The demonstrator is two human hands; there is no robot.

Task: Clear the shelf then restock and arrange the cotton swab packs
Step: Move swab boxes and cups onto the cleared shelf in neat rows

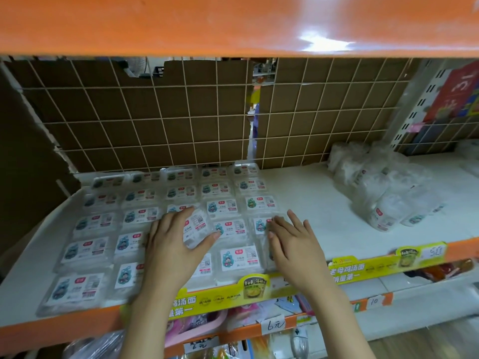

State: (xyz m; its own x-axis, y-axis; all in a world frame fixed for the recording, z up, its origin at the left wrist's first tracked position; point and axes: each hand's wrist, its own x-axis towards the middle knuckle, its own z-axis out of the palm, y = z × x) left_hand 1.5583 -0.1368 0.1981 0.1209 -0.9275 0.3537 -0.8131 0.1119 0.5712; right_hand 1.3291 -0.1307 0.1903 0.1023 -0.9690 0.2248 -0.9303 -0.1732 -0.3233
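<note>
She is fitting one cotton swab pack (196, 227) into the grid of packs (160, 221) laid flat on the shelf (324, 203). To do it well, I'd square the pack's edges to its neighbours before lowering it, and steady the adjoining row so nothing slides. The left hand (173, 245) reaches forward palm down, its fingers (181, 215) curled over the tilted pack, thumb pinching its near corner. The right hand (293, 243) lies flat, fingers (293, 217) slightly spread, pressing the packs beneath them. More bagged packs (381, 187) wait well beyond the right fingers.
</note>
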